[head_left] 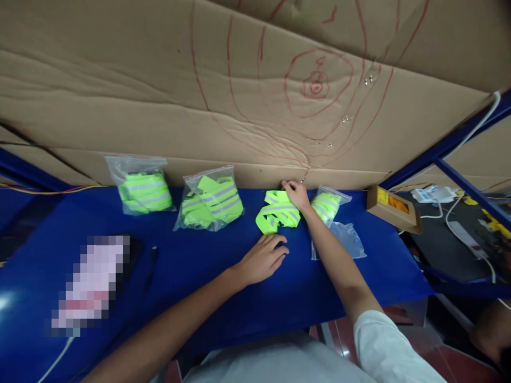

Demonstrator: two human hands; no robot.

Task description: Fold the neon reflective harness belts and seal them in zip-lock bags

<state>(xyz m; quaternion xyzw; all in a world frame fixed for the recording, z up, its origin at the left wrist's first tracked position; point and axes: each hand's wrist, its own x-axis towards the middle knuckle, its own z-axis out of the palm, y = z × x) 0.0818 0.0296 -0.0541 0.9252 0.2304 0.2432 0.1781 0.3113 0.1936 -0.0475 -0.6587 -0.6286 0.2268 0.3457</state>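
A bundle of fluorescent yellow-green reflective strap (280, 211) with a silver stripe lies loosely folded on the blue table. My right hand (296, 194) is at its far right edge, fingers curled against the strap; their tips are partly hidden. Just in front of the bundle, my left hand (264, 259) rests low over the cloth with its fingers apart, holding nothing. Right of the bundle, beyond my right forearm, are a clear bag with more strap (326, 205) and a flat clear plastic bag (346, 239), partly covered by the arm.
Two more clear bags of reflective strap, one at the far left (146, 191) and one nearer the middle (213, 199), stand along the cardboard wall (151, 122). A pixelated object (91, 282) with a cable lies left. A cardboard box (393, 207) sits right, beside a blue metal frame (471, 186).
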